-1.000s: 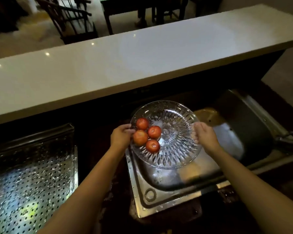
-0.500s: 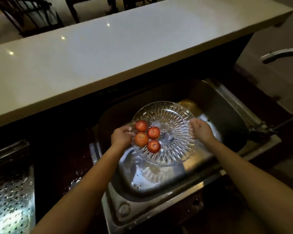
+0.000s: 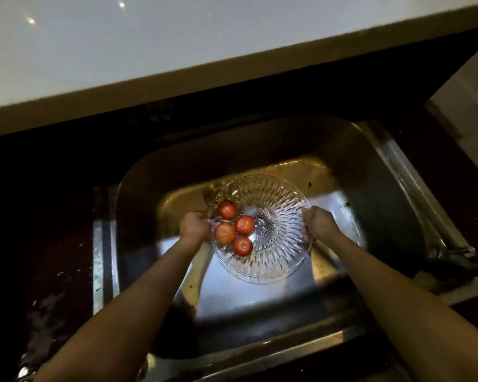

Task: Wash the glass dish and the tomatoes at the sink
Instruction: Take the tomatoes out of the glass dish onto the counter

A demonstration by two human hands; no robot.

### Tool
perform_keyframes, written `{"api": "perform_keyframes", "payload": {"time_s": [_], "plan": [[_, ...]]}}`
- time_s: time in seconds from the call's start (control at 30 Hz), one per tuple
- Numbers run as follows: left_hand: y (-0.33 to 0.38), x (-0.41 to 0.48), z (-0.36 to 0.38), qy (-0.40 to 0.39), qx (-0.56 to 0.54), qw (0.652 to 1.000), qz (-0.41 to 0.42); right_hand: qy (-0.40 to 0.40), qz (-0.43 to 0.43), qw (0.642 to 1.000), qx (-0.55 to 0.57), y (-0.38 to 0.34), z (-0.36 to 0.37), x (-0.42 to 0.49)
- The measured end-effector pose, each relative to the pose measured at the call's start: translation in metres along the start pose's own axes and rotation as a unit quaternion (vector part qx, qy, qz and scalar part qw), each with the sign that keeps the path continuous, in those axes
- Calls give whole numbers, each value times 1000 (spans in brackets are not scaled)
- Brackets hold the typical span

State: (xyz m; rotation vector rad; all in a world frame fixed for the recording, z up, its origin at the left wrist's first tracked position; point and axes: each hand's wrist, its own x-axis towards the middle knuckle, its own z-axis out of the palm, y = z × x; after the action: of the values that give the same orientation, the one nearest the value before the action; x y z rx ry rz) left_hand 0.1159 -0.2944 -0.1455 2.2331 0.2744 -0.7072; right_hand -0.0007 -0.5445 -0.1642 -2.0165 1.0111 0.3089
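A round cut-glass dish [image 3: 276, 244] hangs over the steel sink basin [image 3: 370, 205], tilted down toward its left side. Several red tomatoes [image 3: 233, 228] are bunched on the dish's left half. My left hand [image 3: 195, 226] grips the left rim, next to the tomatoes. On the opposite rim my right hand [image 3: 319, 223] holds the dish with curled fingers. A second small glass piece [image 3: 215, 193] shows just behind the dish's upper left; what it is cannot be told.
A white raised counter [image 3: 177, 48] runs across the back above the sink. The faucet base [image 3: 458, 257] sits at the sink's right edge. Dark wet worktop [image 3: 47, 257] lies to the left of the sink.
The dish with its tomatoes has gone down from above the sink's front rim into the basin. The view has tipped down and shifted right, so the perforated tray at left is out of frame.
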Motion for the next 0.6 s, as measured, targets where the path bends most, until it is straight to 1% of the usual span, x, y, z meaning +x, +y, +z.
{"api": "perform_keyframes", "payload": {"time_s": [0.1,0.2,0.3,0.4,0.5,0.6], "plan": [[-8,9,9,0,1,1000,-11,-18,27,999,-30,8,9,14],[-14,14,15,2,11,1000,-17,-23,29,996,-78,12,15,25],[-19,19,20,-2,16,1000,-25,-36,27,988,-150,15,20,34],[-21,22,24,-3,26,1000,-10,-34,14,977,-209,14,23,36],[-20,23,25,14,67,998,11,7,-20,946,-324,16,22,37],[-18,22,23,14,117,992,37,5,-24,926,-377,15,17,38]]}}
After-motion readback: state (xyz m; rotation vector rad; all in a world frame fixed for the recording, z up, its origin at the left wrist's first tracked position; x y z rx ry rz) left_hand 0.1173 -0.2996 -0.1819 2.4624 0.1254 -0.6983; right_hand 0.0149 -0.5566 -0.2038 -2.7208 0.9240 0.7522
